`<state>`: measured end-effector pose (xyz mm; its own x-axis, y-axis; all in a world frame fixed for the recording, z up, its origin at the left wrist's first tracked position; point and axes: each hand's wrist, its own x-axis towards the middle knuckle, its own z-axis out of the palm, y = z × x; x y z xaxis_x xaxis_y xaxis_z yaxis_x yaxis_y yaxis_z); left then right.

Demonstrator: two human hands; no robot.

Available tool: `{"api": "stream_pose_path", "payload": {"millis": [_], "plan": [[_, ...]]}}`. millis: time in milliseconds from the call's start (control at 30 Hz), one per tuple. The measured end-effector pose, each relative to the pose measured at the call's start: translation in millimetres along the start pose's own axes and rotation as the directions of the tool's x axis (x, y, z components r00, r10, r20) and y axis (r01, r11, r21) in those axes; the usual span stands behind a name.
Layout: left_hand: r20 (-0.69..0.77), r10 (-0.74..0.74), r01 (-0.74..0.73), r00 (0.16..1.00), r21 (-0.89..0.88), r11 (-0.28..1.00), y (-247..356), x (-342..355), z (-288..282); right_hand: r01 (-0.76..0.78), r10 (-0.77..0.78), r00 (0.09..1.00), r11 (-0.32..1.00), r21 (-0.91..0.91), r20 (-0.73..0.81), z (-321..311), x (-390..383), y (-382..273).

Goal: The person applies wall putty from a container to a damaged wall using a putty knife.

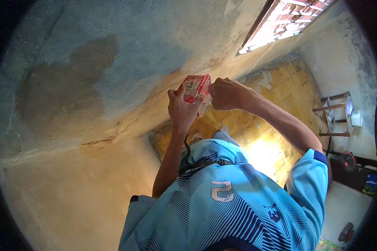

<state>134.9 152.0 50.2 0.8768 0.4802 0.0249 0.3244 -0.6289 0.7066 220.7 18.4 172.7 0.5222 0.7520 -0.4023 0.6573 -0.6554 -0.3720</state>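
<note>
Because only the left hand clearly grips the red packet in mid-air, a slackened grip could drop it onto the yellow tiled floor; the right hand curls at the packet's right edge, whether pinching I cannot tell.

Behind the red package, part of the left hand is hidden; just right of the package, the right hand curls with its fingertips out of sight, and whether they grip anything cannot be told; up and right of the package, the window is cut off by the upper edge; below the package, the blue shirt runs off the lower edge; far below and right of it, a dark object is too small to identify.
</note>
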Motion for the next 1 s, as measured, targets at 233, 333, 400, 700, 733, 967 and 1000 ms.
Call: {"api": "stream_pose_path", "payload": {"millis": [233, 333, 400, 700, 733, 967, 1000], "plan": [[0.043, -0.076, 0.073, 0.996, 0.075, 0.995, -2.8, 2.4, 2.4, 0.695, -0.594, 0.712, 0.674, -0.252, 0.374, 21.5, 45.3, 102.4], [-0.006, -0.052, 0.052, 0.999, 0.120, 0.991, -52.9, 1.0, 18.9, -0.412, -0.094, 0.813, 0.604, 0.682, 0.575, 36.6, 26.1, 148.5], [0.099, -0.266, 0.282, 0.959, -0.437, 0.854, -111.6, 2.3, 24.1, -0.412, -0.031, 0.876, 0.472, 0.780, 0.481, 62.6, 5.6, 168.0], [0.330, -0.467, 0.569, 0.820, -0.550, 0.611, -143.2, -53.2, -21.8, 0.484, 0.520, 0.821, -0.420, 0.767, -0.234, 222.8, 28.2, 203.3], [0.331, -0.462, 0.567, 0.823, -0.541, 0.622, -145.2, -59.5, -25.5, 0.538, 0.616, 0.747, -0.340, 0.771, -0.250, 228.4, 44.3, 198.3], [0.232, -0.616, 0.623, 0.753, -0.554, 0.552, -170.9, -74.4, -37.8, 0.646, 0.859, 0.405, -0.027, 0.763, -0.313, 160.6, 98.1, 123.4], [0.212, -0.630, 0.608, 0.747, -0.601, 0.518, -173.6, -75.7, -37.8, 0.652, 0.861, 0.368, 0.030, 0.757, -0.351, 149.2, 97.2, 118.0]]}}
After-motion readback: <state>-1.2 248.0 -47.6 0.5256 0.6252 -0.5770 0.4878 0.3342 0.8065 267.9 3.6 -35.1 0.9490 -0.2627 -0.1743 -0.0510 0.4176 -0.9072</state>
